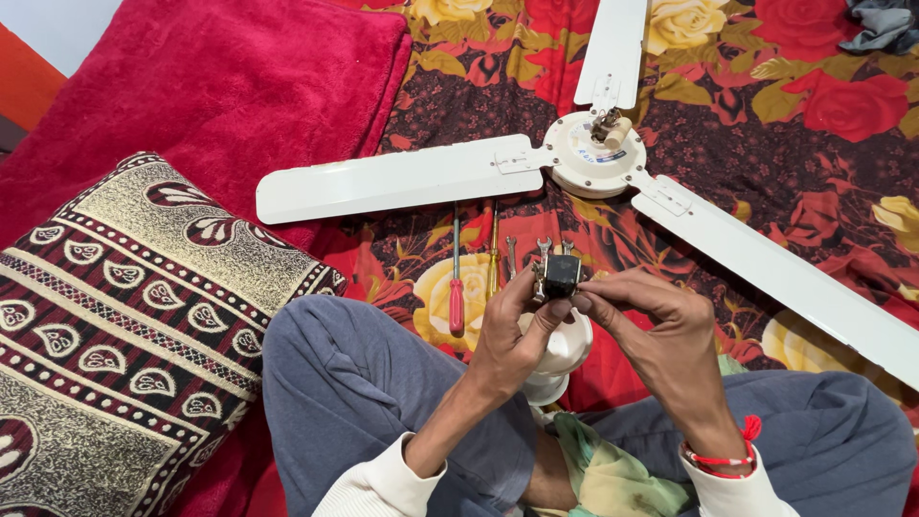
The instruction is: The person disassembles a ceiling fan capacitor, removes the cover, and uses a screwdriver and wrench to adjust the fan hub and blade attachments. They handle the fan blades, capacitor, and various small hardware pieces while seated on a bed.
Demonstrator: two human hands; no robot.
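Both hands meet over my lap on a small black block-shaped part. My left hand pinches it from the left with thumb and fingers. My right hand grips it from the right. Under the hands sits a white cup-shaped fan cover. Just beyond lies a white three-bladed ceiling fan, its round hub carrying a short metal stub on top.
A red-handled screwdriver, a yellow-handled one and small spanners lie on the flowered bedspread in front of my knees. A patterned pillow and a red blanket fill the left. Grey cloth lies at the top right.
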